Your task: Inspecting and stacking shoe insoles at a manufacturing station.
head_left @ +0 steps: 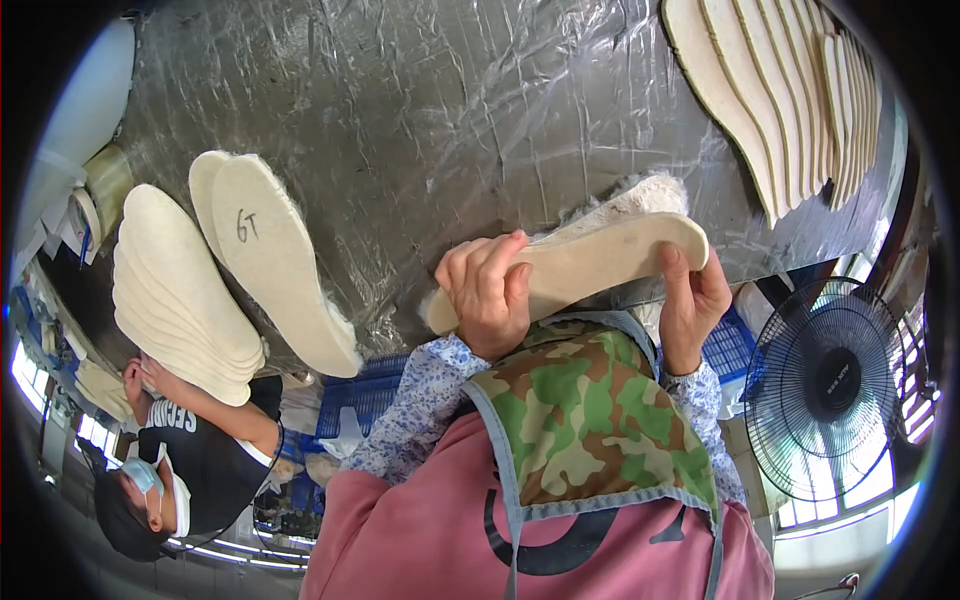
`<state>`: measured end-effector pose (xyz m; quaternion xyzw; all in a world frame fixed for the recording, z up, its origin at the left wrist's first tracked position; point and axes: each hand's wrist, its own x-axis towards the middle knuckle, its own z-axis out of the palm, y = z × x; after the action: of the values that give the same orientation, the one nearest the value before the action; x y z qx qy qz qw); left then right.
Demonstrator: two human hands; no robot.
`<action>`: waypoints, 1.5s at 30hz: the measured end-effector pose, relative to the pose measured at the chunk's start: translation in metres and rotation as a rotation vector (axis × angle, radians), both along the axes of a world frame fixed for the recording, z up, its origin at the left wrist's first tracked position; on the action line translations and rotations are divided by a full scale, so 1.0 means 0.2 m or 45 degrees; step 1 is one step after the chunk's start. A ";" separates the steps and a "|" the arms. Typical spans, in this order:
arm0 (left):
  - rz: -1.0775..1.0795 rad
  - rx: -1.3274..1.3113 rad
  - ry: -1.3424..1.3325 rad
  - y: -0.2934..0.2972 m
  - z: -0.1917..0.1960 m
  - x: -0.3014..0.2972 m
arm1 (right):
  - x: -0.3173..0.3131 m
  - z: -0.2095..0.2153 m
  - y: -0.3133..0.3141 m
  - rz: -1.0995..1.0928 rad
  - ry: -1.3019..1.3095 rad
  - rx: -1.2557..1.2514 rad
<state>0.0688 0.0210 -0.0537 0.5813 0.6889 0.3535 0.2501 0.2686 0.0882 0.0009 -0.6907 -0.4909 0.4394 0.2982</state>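
A cream shoe insole point(595, 268) lies crosswise between my hands at the near edge of the table. My left hand point(485, 292) is closed on its left half, with the fingers curled over the upper edge and the thumb on its smooth face. With thumb and fingers my right hand point(692, 300) pinches its right end. Just behind it shows a second insole point(645, 198) with a fluffy, fleecy surface; most of it is hidden by the first, and I cannot tell whether the two touch.
To the left lie two fleece-edged insoles point(270, 255), the upper one with a handwritten mark, beside a fanned stack of insoles point(180, 290). More insoles stand in rows point(770, 100) at the far right. A fan point(835, 385) is at right; a masked person point(205, 460) sits at left.
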 end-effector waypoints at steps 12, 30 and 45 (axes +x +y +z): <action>-0.462 0.192 0.323 -0.22 -0.01 -0.24 | 0.02 0.00 0.02 -0.025 0.070 -0.048; -0.620 0.155 0.116 -0.12 -0.05 -0.17 | 0.03 -0.03 0.05 0.087 -0.002 0.043; -0.810 0.029 0.541 -0.09 -0.01 -0.12 | 0.05 -0.12 0.11 0.116 -0.020 0.082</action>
<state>0.0442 0.0023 -0.0556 0.8291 0.5066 0.1375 0.1923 0.2786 0.1096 -0.0233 -0.6611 -0.5381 0.4310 0.2959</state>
